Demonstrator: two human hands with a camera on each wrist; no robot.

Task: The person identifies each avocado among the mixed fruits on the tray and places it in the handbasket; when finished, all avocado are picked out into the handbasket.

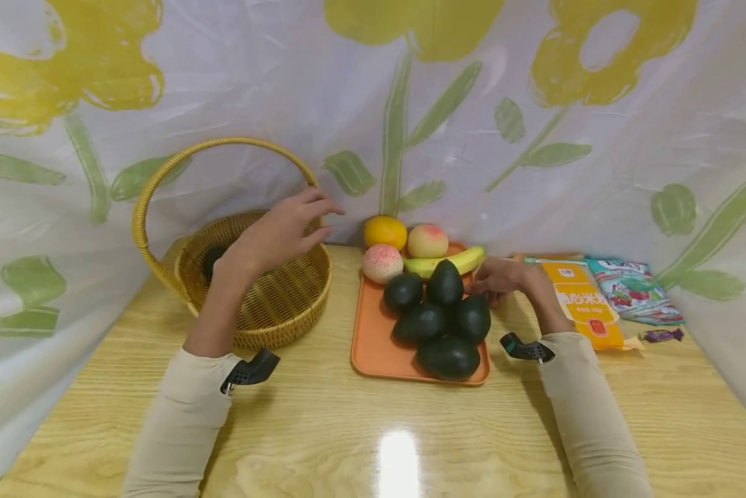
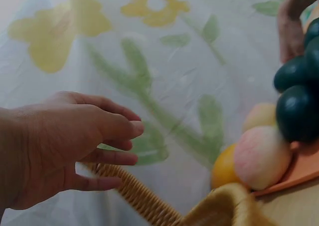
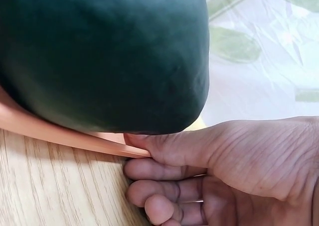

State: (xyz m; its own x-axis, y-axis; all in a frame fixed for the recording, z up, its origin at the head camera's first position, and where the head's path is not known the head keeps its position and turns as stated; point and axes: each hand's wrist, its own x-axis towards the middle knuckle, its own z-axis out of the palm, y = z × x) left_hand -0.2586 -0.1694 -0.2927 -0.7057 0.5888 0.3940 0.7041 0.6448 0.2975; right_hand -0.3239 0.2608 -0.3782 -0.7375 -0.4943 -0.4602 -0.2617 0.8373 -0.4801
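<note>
My right hand [image 1: 499, 278] pinches the right rim of an orange tray [image 1: 373, 349]; in the right wrist view the thumb lies over the rim and curled fingers sit beneath it. Close above that thumb bulges a dark green avocado [image 3: 109, 56]. Several avocados [image 1: 450, 357] are heaped on the tray. Behind them lie a banana [image 1: 470, 259], two peaches [image 1: 382, 263] and a yellow-orange fruit [image 1: 385, 233]. Over the wicker basket [image 1: 288, 332] hovers my left hand [image 1: 288, 225], fingers spread and holding nothing. A dark round thing [image 1: 212, 259] inside the basket is partly hidden by the left arm.
The basket's tall arched handle [image 1: 223, 142] rises beside the left forearm. Right of the tray lie an orange food packet [image 1: 587, 304], a teal and white packet [image 1: 634, 290] and a small purple wrapped candy [image 1: 662, 335]. A flower-patterned curtain [image 1: 286, 69] hangs behind the wooden table [image 1: 323, 429].
</note>
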